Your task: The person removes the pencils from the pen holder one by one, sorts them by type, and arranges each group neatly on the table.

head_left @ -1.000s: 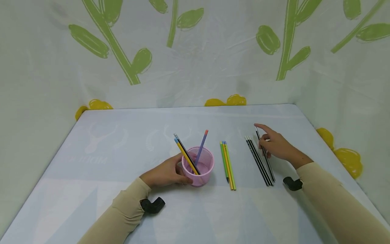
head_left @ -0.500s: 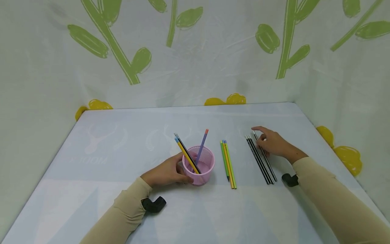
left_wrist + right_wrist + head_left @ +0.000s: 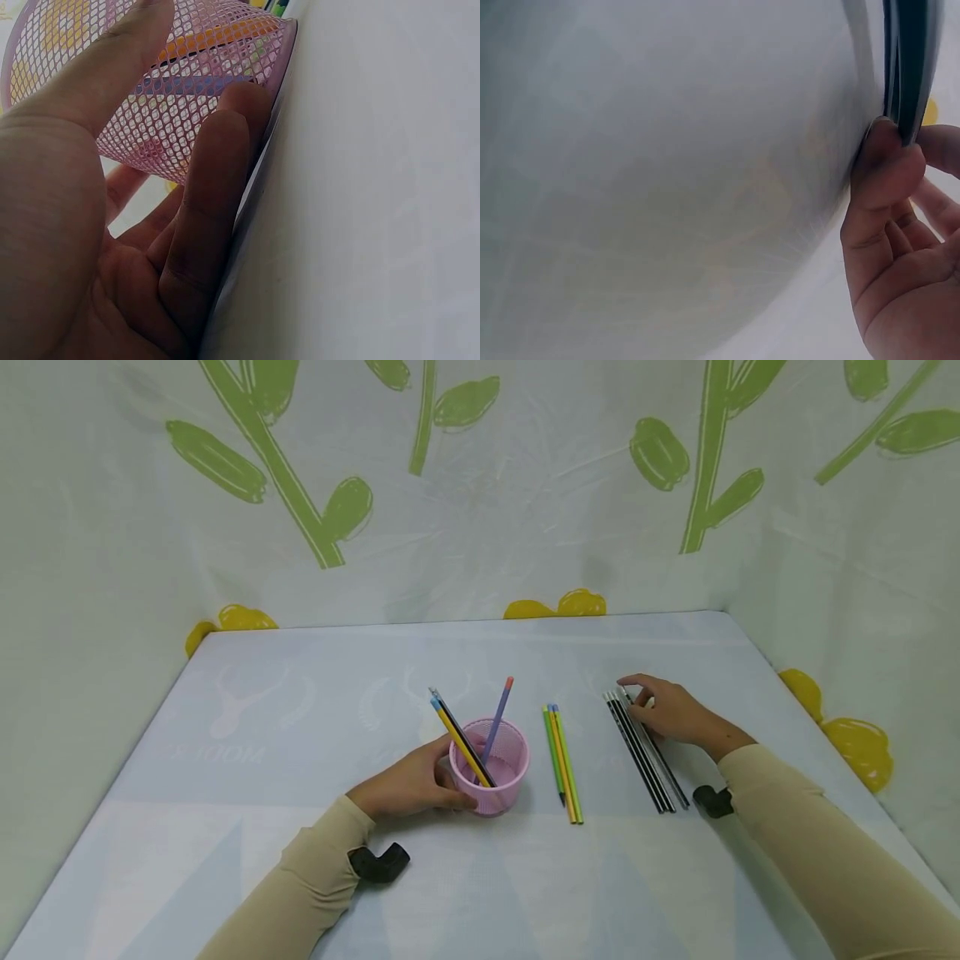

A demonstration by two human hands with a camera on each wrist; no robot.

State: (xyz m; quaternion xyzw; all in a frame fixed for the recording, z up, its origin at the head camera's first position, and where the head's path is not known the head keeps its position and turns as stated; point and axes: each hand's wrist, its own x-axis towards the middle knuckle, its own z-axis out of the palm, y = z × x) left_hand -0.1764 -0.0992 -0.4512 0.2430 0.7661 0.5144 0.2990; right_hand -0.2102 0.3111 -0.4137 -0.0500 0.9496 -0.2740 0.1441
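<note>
My left hand [image 3: 405, 783] holds a pink mesh pencil cup [image 3: 501, 797] from its left side, thumb at the front. In the left wrist view the fingers curl round the mesh wall [image 3: 150, 124]. A yellow pencil [image 3: 454, 732], a dark pencil and a purple pencil [image 3: 498, 717] lean inside the cup. At the right, my right hand [image 3: 678, 717] pinches a black pencil [image 3: 672, 774] near its far end, index finger stretched over the tip. That pencil lies close along the right side of several black pencils [image 3: 636, 752]. The right wrist view shows thumb and fingers at the pencil end [image 3: 919, 67].
Between the cup and the black pencils lie green and yellow pencils [image 3: 562, 764] side by side. All rest on a pale patterned table [image 3: 300, 860]. A wall covering with green leaf prints [image 3: 465, 403] rises behind the table's far edge.
My right hand has moved slightly left and down, bringing its black pencil down beside the other black pencils. The left hand and the cup stay in place.
</note>
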